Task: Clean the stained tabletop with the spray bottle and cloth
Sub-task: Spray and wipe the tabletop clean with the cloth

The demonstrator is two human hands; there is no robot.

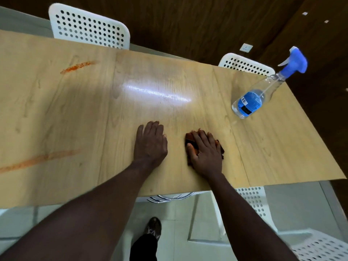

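Note:
A light wooden tabletop [75, 113] fills the view. Two orange smears mark it on the left, a short stain [78, 67] far back and a long stain [35, 161] nearer me. My right hand [206, 152] presses flat on a folded reddish-brown cloth [190, 138] near the front edge, covering most of it. Just left of it, my left hand [150, 143] rests palm down on bare wood, holding nothing. A clear spray bottle [259, 95] with a blue trigger head and blue label stands at the table's right end, away from both hands.
Two white perforated chairs stand behind the table, one chair [88, 27] at back left and another chair [244, 65] at back right. More white chairs [252, 200] sit below the near edge on the right. My shoe [153, 227] is on the pale tiled floor.

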